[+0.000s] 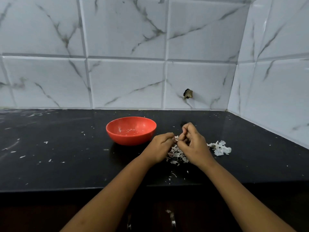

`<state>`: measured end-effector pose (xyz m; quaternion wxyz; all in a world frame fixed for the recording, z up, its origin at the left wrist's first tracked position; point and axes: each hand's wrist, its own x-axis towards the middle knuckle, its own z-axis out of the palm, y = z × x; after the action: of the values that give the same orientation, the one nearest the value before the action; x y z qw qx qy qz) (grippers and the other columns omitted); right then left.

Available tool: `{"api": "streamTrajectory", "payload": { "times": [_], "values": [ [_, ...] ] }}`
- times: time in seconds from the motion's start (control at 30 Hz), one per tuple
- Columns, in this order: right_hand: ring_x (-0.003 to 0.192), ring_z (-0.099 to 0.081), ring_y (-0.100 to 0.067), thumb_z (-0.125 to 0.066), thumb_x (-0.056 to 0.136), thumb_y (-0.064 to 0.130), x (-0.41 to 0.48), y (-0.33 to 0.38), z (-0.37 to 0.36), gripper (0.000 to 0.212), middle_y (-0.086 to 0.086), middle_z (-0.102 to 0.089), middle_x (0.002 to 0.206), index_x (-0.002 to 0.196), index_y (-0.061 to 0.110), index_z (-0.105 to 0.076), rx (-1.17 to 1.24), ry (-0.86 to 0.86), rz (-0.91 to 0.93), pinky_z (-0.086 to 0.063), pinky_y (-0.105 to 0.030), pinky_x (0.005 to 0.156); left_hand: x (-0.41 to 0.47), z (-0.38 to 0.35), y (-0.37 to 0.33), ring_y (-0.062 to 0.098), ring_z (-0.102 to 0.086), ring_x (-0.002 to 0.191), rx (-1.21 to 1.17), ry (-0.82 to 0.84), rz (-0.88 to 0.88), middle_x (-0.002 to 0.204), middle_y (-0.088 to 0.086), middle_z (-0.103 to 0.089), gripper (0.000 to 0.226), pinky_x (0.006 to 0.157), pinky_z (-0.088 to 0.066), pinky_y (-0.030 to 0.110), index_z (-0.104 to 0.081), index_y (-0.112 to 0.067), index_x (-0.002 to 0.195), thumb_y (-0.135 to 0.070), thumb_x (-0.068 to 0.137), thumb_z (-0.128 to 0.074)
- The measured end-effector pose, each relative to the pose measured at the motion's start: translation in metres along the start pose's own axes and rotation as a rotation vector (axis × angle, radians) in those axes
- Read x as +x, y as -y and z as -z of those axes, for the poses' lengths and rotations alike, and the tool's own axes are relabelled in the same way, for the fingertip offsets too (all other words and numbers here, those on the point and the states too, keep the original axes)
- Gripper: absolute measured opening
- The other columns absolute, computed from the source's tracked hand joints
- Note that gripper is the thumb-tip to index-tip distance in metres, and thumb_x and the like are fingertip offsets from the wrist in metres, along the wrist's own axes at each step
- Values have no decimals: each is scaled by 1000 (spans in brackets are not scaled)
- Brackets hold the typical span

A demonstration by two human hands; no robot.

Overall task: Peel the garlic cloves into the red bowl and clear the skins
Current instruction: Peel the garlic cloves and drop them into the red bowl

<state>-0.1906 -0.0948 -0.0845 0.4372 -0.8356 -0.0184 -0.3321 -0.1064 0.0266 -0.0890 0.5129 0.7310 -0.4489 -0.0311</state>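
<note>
A red bowl (131, 130) stands on the black counter, with only a few white flecks inside it. Just right of the bowl, my left hand (161, 147) and my right hand (192, 144) meet with curled fingers over a pile of garlic skins (176, 155). Both pinch a small garlic clove (175, 139) between their fingertips; the clove is mostly hidden. A second clump of white skins (219, 147) lies to the right of my right hand.
Small skin flakes are scattered over the black counter (66, 156). A marble-tiled wall (127, 81) runs along the back and turns forward at the right. The counter's front edge (66, 190) lies below my forearms.
</note>
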Motion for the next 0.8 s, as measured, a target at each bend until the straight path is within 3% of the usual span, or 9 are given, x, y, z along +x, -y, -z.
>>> {"api": "streamTrajectory", "payload": {
  "times": [0.13,0.27,0.37,0.5,0.63,0.7,0.8],
  "values": [
    [59,-34,-10,-54,84,-7,0,0,1,31,6,-44,66,85,18,-36,187,11,-59,-34,-21,57,0,3,-4,2,-29,42,-319,70,151,47,-14,-34,32,41,-23,16,-40,-14,67,-1,95,-36],
    [67,-36,-20,-55,89,-3,2,0,1,27,-11,-44,71,89,22,-42,274,38,-131,-38,-30,64,1,6,-5,6,-27,43,-355,68,167,51,-5,-31,34,41,-20,18,-42,-13,67,1,96,-33],
    [67,-52,-13,-61,88,3,1,3,-1,15,-7,-63,73,93,17,-56,159,46,-136,-43,-23,66,2,4,-1,5,-31,43,-232,-37,141,47,-11,-36,34,43,-25,21,-46,-16,64,-5,95,-39],
    [72,-63,-9,-62,88,7,0,4,-1,13,-2,-71,81,84,16,-70,22,-68,-119,-48,-19,68,0,2,1,7,-38,52,48,-123,57,52,-8,-42,35,57,-34,32,-46,-21,60,-15,94,-46],
    [55,-57,-7,-59,87,6,-1,3,-1,23,3,-71,74,83,25,-72,-71,-80,-87,-47,-19,55,-2,2,0,14,-46,59,239,-137,55,55,-7,-48,35,61,-42,36,-45,-24,60,-21,95,-44],
    [61,-62,-7,-61,86,12,-2,1,-3,21,8,-72,75,86,28,-73,-161,-68,-78,-51,-23,59,-3,1,-1,19,-48,62,315,-143,53,59,-5,-48,34,61,-42,38,-43,-22,62,-24,95,-43],
    [64,-60,2,-63,89,19,-3,0,-3,15,11,-72,80,97,24,-75,-324,-61,-47,-47,-17,64,-3,0,-1,21,-47,64,375,-145,38,60,-5,-47,35,62,-41,38,-39,-23,62,-27,97,-42]
  ]
}}
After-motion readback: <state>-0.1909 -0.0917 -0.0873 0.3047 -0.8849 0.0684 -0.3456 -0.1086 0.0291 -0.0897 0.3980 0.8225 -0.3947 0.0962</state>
